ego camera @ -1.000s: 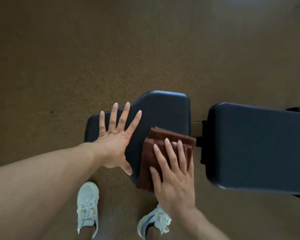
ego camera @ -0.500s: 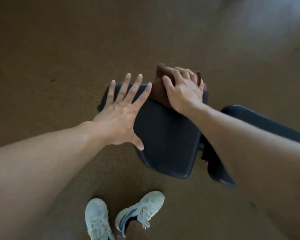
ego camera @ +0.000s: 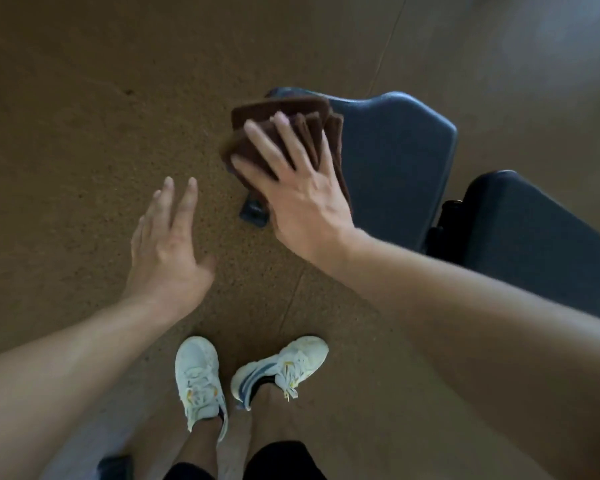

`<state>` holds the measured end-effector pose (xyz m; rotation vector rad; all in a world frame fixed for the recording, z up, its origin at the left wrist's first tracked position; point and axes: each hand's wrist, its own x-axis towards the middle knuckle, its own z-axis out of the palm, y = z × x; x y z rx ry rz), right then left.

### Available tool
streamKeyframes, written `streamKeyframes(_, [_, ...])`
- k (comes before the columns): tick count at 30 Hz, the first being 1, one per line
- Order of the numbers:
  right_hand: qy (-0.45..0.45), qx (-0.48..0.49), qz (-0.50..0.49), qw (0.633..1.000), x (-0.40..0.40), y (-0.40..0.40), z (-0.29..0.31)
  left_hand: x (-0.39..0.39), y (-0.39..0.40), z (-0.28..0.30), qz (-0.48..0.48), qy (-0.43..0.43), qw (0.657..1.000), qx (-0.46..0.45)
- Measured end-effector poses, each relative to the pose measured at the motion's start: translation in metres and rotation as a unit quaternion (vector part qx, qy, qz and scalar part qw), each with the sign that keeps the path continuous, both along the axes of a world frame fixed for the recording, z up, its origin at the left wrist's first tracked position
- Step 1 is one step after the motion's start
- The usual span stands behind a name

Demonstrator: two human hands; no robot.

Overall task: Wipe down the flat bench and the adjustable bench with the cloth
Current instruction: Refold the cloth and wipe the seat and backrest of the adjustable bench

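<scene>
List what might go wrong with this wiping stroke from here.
1. The brown cloth overhangs the seat pad edge under the flat right hand; nothing grips it, so it may slide off onto the floor.
2. The left hand hovers off the bench, so a hard push may leave the person unbraced.

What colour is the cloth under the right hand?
Dark brown cloth, seen in the head view.
</scene>
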<state>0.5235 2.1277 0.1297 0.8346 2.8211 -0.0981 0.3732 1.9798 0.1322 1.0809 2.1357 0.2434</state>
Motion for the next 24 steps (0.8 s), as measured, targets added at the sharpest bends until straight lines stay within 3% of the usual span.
streamKeyframes(2, [-0.011,0.006,0.019,1.000,0.027,-0.021,-0.004,0.012,0.004,0.006,0.015,-0.011,1.000,0.013])
streamKeyframes(6, [0.033,-0.022,-0.070,0.997,0.069,-0.055,-0.003,0.035,0.003,0.024,0.058,-0.055,0.996,0.047])
streamKeyframes(11, [0.105,-0.060,-0.143,0.982,0.141,-0.098,0.003,0.066,-0.001,0.048,-0.038,-0.071,0.993,0.081])
streamKeyframes(14, [0.169,-0.090,-0.248,0.950,0.156,-0.113,0.011,0.090,0.011,0.057,-0.090,-0.145,0.982,0.086])
streamKeyframes(16, [0.210,-0.128,-0.358,0.901,0.158,-0.128,0.018,0.109,0.021,0.062,-0.080,-0.229,0.968,0.063])
streamKeyframes(17, [0.250,-0.171,-0.429,0.851,0.158,-0.137,0.024,0.119,0.024,0.063,-0.061,-0.246,0.966,0.043])
streamKeyframes(18, [0.307,-0.236,-0.507,0.770,0.160,-0.144,0.033,0.130,0.026,0.062,-0.030,-0.249,0.968,0.019])
streamKeyframes(21, [0.481,-0.433,-0.646,0.406,0.166,-0.159,0.071,0.150,0.029,0.061,0.089,-0.295,0.945,-0.110])
streamKeyframes(22, [0.502,-0.465,-0.660,0.309,0.171,-0.164,0.081,0.155,0.029,0.062,0.105,-0.339,0.922,-0.154])
streamKeyframes(24, [0.517,-0.517,-0.659,0.176,0.184,-0.174,0.094,0.165,0.025,0.064,0.106,-0.435,0.872,-0.198])
